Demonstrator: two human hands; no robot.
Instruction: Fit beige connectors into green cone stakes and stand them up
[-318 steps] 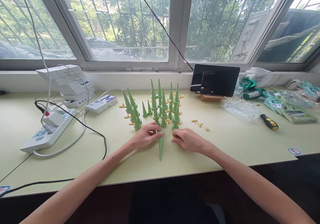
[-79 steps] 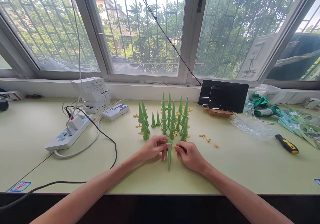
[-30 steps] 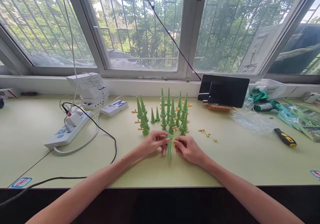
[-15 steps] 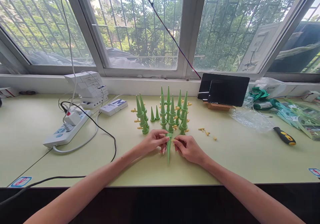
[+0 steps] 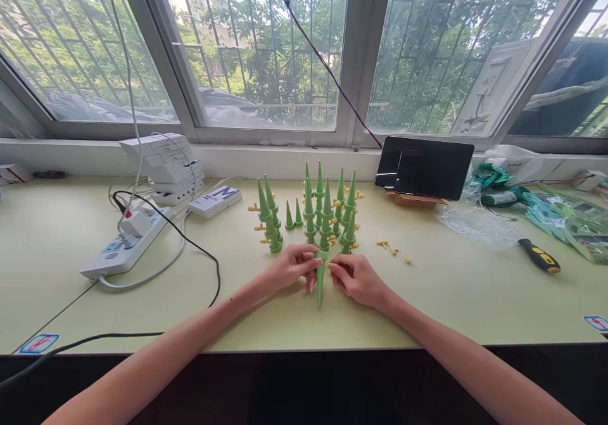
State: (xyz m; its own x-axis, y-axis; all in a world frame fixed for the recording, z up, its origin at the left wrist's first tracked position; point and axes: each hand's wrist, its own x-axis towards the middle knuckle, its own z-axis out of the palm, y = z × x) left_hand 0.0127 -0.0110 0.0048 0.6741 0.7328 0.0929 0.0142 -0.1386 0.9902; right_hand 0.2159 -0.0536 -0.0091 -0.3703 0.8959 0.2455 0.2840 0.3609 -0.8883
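Observation:
My left hand (image 5: pixel 295 266) is closed on a green plant watering spike (image 5: pixel 320 285), thumb and fingers round its wide collar, with the tip pointing down toward me. Close to the spike's right side, my right hand (image 5: pixel 357 278) pinches a small yellow valve piece, mostly hidden by the fingertips. Just beyond my hands stand several green spikes (image 5: pixel 327 213) stacked in columns, tips up, many with yellow valves sticking out of their sides. Two plain spikes (image 5: pixel 289 217) stand between the columns. Several loose yellow valves (image 5: pixel 393 251) lie on the table to the right.
A white power strip (image 5: pixel 124 247) with plugs and cables lies to the left, near a white box (image 5: pixel 215 202). At the back right, dark tablets (image 5: pixel 427 168) lean upright. A screwdriver (image 5: pixel 539 256) and plastic bags (image 5: pixel 479 228) lie on the right.
My hands stay almost in place at the green spike. The yellow piece in my right fingertips shows less now. The whole view has shifted very slightly.

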